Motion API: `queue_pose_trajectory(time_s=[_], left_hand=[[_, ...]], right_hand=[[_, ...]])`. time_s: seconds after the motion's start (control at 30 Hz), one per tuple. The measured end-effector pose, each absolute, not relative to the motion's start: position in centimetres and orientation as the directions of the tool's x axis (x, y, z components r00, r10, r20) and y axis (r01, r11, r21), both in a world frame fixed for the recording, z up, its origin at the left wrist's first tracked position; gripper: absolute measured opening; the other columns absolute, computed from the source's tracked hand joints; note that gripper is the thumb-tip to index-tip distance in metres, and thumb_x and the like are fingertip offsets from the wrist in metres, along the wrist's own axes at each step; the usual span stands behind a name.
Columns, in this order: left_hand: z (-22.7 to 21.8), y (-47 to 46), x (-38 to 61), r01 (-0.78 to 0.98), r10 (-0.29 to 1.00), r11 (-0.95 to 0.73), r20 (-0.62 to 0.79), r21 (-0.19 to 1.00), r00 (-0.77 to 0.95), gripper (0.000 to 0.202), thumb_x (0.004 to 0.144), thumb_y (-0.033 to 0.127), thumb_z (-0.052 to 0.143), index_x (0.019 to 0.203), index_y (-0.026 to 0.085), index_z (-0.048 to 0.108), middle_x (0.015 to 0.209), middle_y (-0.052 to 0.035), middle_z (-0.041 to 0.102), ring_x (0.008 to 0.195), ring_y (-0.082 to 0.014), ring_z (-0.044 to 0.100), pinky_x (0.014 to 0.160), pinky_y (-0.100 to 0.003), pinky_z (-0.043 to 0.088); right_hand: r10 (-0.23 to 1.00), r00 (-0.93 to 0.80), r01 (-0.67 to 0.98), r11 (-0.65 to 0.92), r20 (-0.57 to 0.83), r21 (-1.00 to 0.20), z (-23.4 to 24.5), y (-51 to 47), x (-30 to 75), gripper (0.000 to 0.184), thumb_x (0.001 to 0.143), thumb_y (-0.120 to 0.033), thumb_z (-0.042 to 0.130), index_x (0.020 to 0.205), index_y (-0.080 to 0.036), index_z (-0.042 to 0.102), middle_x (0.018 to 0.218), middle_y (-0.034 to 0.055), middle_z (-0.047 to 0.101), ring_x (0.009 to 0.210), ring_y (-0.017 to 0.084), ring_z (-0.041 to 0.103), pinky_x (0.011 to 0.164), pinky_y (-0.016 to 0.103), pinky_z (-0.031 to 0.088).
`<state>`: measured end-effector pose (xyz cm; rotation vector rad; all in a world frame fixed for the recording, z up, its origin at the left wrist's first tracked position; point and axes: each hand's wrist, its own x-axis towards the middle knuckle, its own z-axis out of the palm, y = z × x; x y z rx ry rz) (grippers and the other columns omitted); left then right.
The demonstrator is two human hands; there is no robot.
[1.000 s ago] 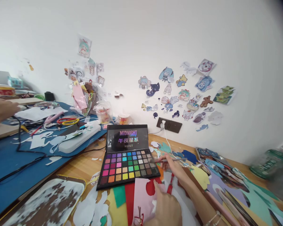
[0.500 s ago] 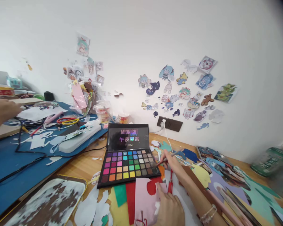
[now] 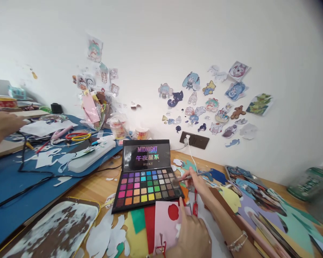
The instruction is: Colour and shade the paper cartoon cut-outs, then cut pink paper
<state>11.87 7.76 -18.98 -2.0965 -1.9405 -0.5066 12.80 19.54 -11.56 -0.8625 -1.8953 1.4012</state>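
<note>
My right hand (image 3: pixel 196 182) grips a makeup brush (image 3: pixel 192 176) with its fuzzy tip over the right columns of an open eyeshadow palette (image 3: pixel 148 190). The palette holds rows of coloured pans, and its raised lid shows printed lettering. My left hand (image 3: pixel 192 233) stretches out its index finger at the palette's lower right corner, the other fingers bent. Whether that fingertip touches the palette is hard to tell. Beneath and beside this hand lies pink paper (image 3: pixel 164 225) with a red round patch (image 3: pixel 173 212). A red-handled tool (image 3: pixel 195 204) lies between my hands.
At the far left another person's hand (image 3: pixel 4 125) works over a blue desk (image 3: pixel 43 186). A paint-smeared tray (image 3: pixel 56 229), white paper cutouts (image 3: pixel 99 236) and coloured sheets lie in front. To the right are more cutouts (image 3: pixel 231 200) and a green can (image 3: pixel 307 182).
My left index finger has moved from the red patch up to the palette's corner. The brush in my right hand has shifted slightly up over the pans.
</note>
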Motion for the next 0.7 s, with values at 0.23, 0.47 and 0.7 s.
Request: queue_pose_trajectory(time_s=[0.23, 0.47, 0.7], left_hand=[[-18.0, 7.5, 11.5, 0.995, 0.922, -0.091, 0.381, 0.033, 0.071, 0.051, 0.074, 0.022, 0.017, 0.073, 0.015, 0.067, 0.058, -0.0017, 0.059, 0.057, -0.0154, 0.055, 0.088, -0.053, 0.032], [-16.5, 7.6, 11.5, 0.993, 0.966, -0.114, 0.236, 0.013, 0.108, 0.039, 0.082, 0.026, 0.031, 0.081, 0.010, 0.066, 0.064, -0.0087, 0.063, 0.060, -0.0214, 0.059, 0.089, -0.062, 0.030], [-14.4, 7.4, 11.3, 0.983, 0.984, -0.178, 0.000, 0.049, 0.178, 0.034, 0.085, 0.027, 0.037, 0.094, 0.007, 0.064, 0.079, -0.0164, 0.064, 0.076, -0.0335, 0.062, 0.090, -0.072, 0.020]], right_hand=[[0.838, -0.520, 0.162, 0.286, 0.165, -0.945, -11.9, 19.9, 12.9, 0.053, 0.081, -0.066, 0.034, 0.058, -0.023, 0.054, 0.045, -0.0006, 0.047, 0.047, 0.018, 0.047, 0.054, 0.031, 0.038], [0.850, -0.507, 0.141, 0.247, 0.144, -0.959, -12.2, 19.8, 12.7, 0.050, 0.081, -0.064, 0.037, 0.057, -0.023, 0.055, 0.037, -0.0026, 0.041, 0.046, 0.019, 0.051, 0.056, 0.032, 0.040], [0.843, -0.528, 0.163, 0.215, 0.099, -0.963, -12.5, 19.8, 12.7, 0.051, 0.081, -0.063, 0.036, 0.056, -0.022, 0.054, 0.033, -0.0031, 0.041, 0.045, 0.020, 0.055, 0.056, 0.031, 0.042]])
